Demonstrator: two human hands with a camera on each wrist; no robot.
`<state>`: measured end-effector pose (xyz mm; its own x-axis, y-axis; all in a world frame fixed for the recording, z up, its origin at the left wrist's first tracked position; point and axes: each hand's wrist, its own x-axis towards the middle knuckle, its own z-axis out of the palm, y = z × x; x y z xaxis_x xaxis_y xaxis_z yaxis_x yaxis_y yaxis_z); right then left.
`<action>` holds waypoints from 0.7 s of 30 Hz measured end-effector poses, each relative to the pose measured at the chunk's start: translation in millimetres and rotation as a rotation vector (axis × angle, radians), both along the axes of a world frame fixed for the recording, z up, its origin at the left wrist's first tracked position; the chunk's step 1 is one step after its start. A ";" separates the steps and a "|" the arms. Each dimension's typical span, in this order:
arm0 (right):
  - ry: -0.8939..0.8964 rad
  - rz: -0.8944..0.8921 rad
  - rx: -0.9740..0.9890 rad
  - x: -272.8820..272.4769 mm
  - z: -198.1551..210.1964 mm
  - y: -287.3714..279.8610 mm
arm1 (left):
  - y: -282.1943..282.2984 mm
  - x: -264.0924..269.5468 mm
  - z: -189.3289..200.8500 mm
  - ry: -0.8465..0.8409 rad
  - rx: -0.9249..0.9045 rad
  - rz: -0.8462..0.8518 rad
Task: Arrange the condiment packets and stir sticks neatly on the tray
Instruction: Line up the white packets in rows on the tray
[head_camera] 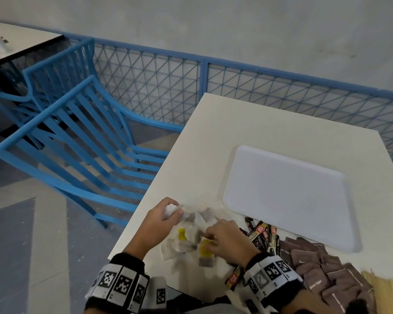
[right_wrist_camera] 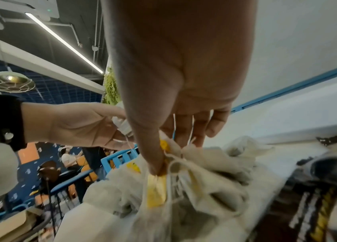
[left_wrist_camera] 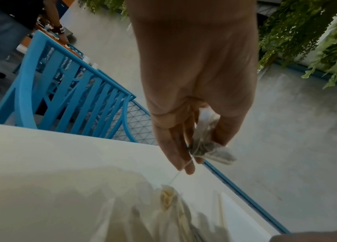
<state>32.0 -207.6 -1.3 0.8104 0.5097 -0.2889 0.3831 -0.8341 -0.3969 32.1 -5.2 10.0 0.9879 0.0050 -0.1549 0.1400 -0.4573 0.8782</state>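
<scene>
A loose pile of white tea bags with yellow tags lies at the table's near left corner. My left hand is raised just above the pile's far side and grips a small bunch of tea bags between thumb and fingers. One string runs from the bunch down to the pile. My right hand reaches into the pile and pinches a tea bag by its yellow tag and strings. The white tray sits to the right with nothing on it.
Black stick packets, brown sugar packets and wooden stir sticks lie heaped along the table's near right. Blue chairs stand left of the table and a blue mesh fence runs behind it.
</scene>
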 end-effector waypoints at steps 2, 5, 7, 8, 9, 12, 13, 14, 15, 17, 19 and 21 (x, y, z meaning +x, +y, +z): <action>0.036 -0.058 0.115 0.5 4.8 -3.6 | -2.0 1.5 0.9 0.004 -0.005 -0.012; 0.111 -0.126 0.296 1.2 20.8 -10.7 | -4.2 4.7 0.0 -0.008 0.021 -0.034; 0.165 -0.174 0.420 2.7 33.6 -14.1 | -6.7 7.7 -0.4 -0.017 0.015 -0.044; 0.186 -0.190 0.468 4.1 39.2 -15.2 | -9.0 8.9 0.2 -0.016 -0.001 -0.056; 0.207 -0.197 0.510 6.1 44.3 -16.3 | -11.6 10.2 0.8 -0.011 -0.023 -0.071; 0.291 -0.223 0.649 12.9 53.6 -17.8 | -20.9 13.5 3.9 0.022 -0.104 -0.111; 0.324 -0.233 0.702 14.8 56.3 -17.0 | -23.4 14.5 4.3 0.033 -0.132 -0.112; 0.348 -0.237 0.744 16.2 58.2 -15.9 | -25.5 15.0 5.5 0.053 -0.161 -0.116; 0.360 -0.238 0.774 17.2 59.7 -14.5 | -27.3 15.9 6.0 0.074 -0.188 -0.124; 0.370 -0.246 0.809 19.4 59.1 -10.8 | -29.3 18.0 4.2 0.135 -0.227 -0.144; 0.356 -0.280 0.839 21.1 56.2 -6.8 | -32.6 17.7 8.3 0.211 -0.278 -0.169; 0.285 -0.329 0.841 23.7 52.5 -3.2 | -35.6 15.7 17.0 0.290 -0.386 -0.198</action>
